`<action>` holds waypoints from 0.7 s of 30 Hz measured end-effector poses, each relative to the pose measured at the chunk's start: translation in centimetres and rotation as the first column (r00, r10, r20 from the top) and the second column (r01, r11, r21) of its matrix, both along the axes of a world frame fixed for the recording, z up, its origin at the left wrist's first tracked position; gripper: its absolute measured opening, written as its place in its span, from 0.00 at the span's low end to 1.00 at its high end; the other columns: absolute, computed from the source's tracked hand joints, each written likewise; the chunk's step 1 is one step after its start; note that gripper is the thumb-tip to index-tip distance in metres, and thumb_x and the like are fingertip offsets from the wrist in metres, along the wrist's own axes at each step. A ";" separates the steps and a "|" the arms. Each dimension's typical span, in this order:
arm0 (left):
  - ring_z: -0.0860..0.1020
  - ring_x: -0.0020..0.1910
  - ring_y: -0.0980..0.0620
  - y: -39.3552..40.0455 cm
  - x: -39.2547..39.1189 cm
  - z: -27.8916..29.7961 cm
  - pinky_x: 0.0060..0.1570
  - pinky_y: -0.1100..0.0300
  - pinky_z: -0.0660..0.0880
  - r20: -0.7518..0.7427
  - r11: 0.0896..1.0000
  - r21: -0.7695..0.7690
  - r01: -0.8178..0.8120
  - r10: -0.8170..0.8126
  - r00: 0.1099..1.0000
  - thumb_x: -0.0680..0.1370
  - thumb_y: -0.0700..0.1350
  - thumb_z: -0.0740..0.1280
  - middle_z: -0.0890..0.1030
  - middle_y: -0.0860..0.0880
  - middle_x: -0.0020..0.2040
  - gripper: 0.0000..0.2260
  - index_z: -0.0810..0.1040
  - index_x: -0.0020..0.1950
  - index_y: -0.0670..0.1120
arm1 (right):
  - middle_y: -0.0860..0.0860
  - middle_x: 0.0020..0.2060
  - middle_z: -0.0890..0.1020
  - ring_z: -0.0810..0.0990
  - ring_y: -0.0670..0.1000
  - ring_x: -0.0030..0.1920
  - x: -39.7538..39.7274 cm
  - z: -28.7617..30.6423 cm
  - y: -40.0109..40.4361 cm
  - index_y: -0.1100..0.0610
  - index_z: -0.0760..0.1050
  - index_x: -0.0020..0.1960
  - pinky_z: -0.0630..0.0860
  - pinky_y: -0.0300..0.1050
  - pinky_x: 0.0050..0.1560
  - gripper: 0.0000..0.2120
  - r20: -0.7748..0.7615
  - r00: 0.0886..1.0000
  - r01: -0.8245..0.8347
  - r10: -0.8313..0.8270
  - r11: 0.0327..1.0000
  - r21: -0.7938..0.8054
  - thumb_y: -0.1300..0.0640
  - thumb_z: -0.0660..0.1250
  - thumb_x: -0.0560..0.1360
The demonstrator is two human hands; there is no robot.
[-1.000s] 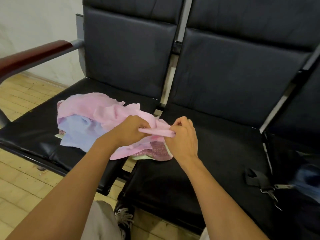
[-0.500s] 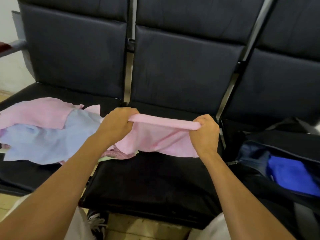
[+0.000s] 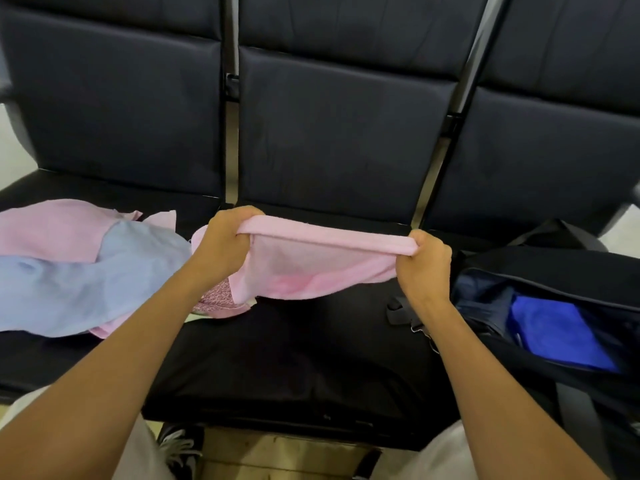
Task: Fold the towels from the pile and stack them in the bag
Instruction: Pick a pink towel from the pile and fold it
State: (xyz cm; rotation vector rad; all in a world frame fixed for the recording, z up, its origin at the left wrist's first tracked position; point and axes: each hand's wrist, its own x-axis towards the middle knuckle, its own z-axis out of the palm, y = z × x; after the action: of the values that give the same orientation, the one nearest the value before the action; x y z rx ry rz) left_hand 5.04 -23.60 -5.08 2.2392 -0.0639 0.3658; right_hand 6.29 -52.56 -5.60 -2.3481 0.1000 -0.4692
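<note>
- Left hand (image 3: 225, 242) and right hand (image 3: 424, 261) each have fingers curled round a top corner of the soft pink terry towel (image 3: 311, 268), stretched taut above the middle black padded seat (image 3: 294, 362).
- Towel's lower edge sags unevenly; likely risk: a skewed fold if the corners aren't matched.
- One corner slipping out would drop the towel onto the seat.
- Loose pile of pink and pale blue towels (image 3: 86, 268) lies close on the left seat; the hanging edge could drag it.
- Dark open duffel bag (image 3: 554, 271) at right already holds a bright blue folded cloth (image 3: 557, 330); careless placing could rumple the stack.
</note>
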 end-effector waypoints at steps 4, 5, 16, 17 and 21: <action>0.75 0.43 0.59 -0.2 -0.4 0.9 0.38 0.75 0.69 -0.005 0.984 -0.176 0.034 -0.036 0.999 0.76 0.27 0.56 0.79 0.53 0.43 0.17 0.79 0.50 0.44 | 0.52 0.34 0.73 0.70 0.49 0.35 -0.3 0.6 0.2 0.56 0.65 0.40 0.66 0.45 0.32 0.10 -0.011 0.994 -0.112 0.113 0.992 0.065 0.70 0.55 0.74; 0.75 0.43 0.59 0.0 -0.5 0.9 0.40 0.75 0.69 -0.008 0.986 -0.163 0.037 -0.039 0.999 0.78 0.29 0.56 0.78 0.54 0.44 0.15 0.79 0.50 0.44 | 0.52 0.36 0.74 0.71 0.50 0.36 -0.4 0.7 0.1 0.55 0.66 0.43 0.68 0.47 0.33 0.10 -0.027 0.988 -0.153 0.154 0.987 0.054 0.69 0.56 0.75; 0.78 0.39 0.47 0.8 -4.3 5.0 0.39 0.55 0.74 -0.302 0.765 0.611 0.204 -0.014 0.953 0.77 0.54 0.66 0.76 0.49 0.36 0.13 0.76 0.38 0.47 | 0.53 0.43 0.79 0.78 0.56 0.44 -3.6 5.5 0.6 0.54 0.75 0.50 0.71 0.46 0.41 0.08 -0.295 0.941 -0.286 0.168 0.861 -0.420 0.50 0.62 0.79; 0.78 0.40 0.46 0.7 -4.5 6.6 0.39 0.55 0.73 -0.274 0.743 0.644 0.181 0.004 0.962 0.78 0.50 0.64 0.76 0.49 0.37 0.10 0.77 0.39 0.48 | 0.53 0.42 0.78 0.77 0.57 0.43 -3.9 6.7 0.7 0.54 0.73 0.51 0.71 0.47 0.41 0.07 -0.231 0.963 -0.232 0.139 0.862 -0.451 0.52 0.60 0.80; 0.74 0.33 0.51 0.7 -5.5 13.3 0.34 0.60 0.68 -0.091 0.711 0.702 0.046 0.026 0.996 0.79 0.48 0.63 0.75 0.50 0.36 0.08 0.79 0.44 0.47 | 0.52 0.40 0.78 0.77 0.58 0.41 -4.7 12.4 1.0 0.54 0.75 0.49 0.71 0.47 0.37 0.06 -0.029 0.992 -0.118 0.119 0.856 -0.503 0.57 0.60 0.80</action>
State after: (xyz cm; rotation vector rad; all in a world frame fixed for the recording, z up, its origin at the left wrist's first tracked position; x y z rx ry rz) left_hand -0.49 -22.90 8.20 3.0215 -0.1950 0.2463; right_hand 1.55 -51.51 6.83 -2.8467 -0.1951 -0.4801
